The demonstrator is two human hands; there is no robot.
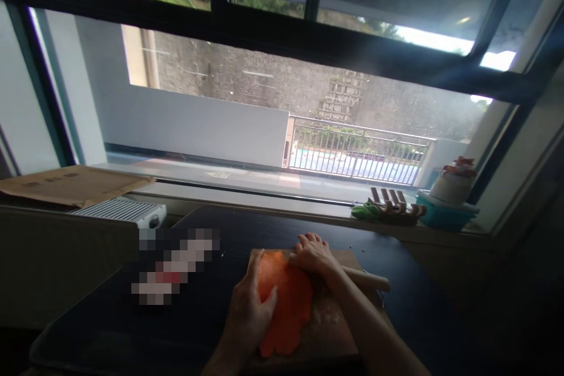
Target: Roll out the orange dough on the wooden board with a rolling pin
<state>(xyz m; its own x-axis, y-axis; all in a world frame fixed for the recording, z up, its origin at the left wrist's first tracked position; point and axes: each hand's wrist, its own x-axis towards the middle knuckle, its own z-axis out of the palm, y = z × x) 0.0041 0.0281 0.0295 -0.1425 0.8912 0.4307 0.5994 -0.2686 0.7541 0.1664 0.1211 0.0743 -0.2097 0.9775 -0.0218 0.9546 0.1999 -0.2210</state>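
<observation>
A thin, irregular sheet of orange dough (288,305) lies on a brown board (335,335). My left hand (251,305) is at the dough's left edge, its thumb over the surface and its fingers spread apart from the thumb; their undersides are hidden. To the right, my right hand (314,255) lies over the left end of a pale wooden rolling pin (368,279), with its fingers reaching past the far side. The pin slants across the board's far right part, beyond the dough, and my right forearm covers some of it.
The board rests on a dark table (185,329). A blurred-out item (176,270) lies on the left. Along the sill stand a brown rack (394,207), a green cloth-like thing (365,210) and a teal box (447,211). Cardboard (74,182) covers part of a white heater (123,211).
</observation>
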